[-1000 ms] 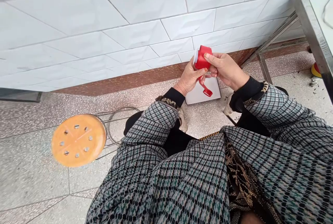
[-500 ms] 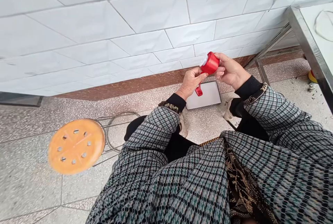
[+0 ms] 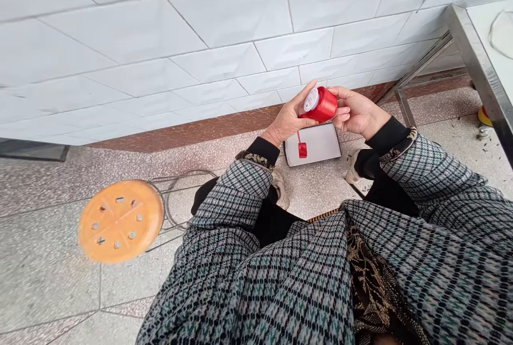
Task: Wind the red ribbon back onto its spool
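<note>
A roll of red ribbon (image 3: 327,106) with a white round core end is held up between my two hands, near the wall. My left hand (image 3: 289,115) is closed round its left side, thumb above and fingers below. The fingers of my right hand (image 3: 358,112) are closed on the right side of the roll. A loose red tail (image 3: 302,150) hangs below my left hand, with a wider flap at its end. Underneath, on the floor, lies a shallow box (image 3: 323,144) with a white inside and dark rim.
To the left is an orange round stool (image 3: 120,221) with wire legs. A metal-framed table (image 3: 476,62) stands at the right, with a yellow and red object (image 3: 484,116) on the floor below it. The white tiled wall (image 3: 240,14) runs across the front.
My left hand has shifted up and round the roll, and its thumb now lies along the top. The white core end has turned more toward me. The red tail hangs lower and freer.
</note>
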Motion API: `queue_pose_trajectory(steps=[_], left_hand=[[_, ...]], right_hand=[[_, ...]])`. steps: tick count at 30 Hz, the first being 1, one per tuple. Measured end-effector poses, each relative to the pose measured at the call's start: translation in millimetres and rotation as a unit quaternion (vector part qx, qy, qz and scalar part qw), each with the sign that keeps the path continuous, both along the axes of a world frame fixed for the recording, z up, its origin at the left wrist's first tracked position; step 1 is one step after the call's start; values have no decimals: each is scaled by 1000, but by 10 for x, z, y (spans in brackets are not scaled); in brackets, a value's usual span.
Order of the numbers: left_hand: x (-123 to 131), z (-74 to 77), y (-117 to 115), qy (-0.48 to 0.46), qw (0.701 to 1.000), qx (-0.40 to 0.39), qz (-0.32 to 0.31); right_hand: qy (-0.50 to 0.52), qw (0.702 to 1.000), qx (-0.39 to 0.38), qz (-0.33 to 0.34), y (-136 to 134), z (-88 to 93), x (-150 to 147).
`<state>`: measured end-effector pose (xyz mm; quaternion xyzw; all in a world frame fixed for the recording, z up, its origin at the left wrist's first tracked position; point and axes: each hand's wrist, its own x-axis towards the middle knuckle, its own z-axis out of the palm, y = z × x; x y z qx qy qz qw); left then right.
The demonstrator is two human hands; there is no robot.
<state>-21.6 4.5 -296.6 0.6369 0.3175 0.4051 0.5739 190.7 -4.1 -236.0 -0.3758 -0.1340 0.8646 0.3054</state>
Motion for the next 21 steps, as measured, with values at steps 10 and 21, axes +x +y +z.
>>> queue_pose_trajectory(steps=[10, 21], left_hand=[[128, -67, -64, -46, 990, -97, 90], [213, -10, -187, -18, 986, -141, 88]], right_hand=[[-61, 987, 123, -80, -193, 68, -164], [-175, 944, 170, -220, -65, 47, -152]])
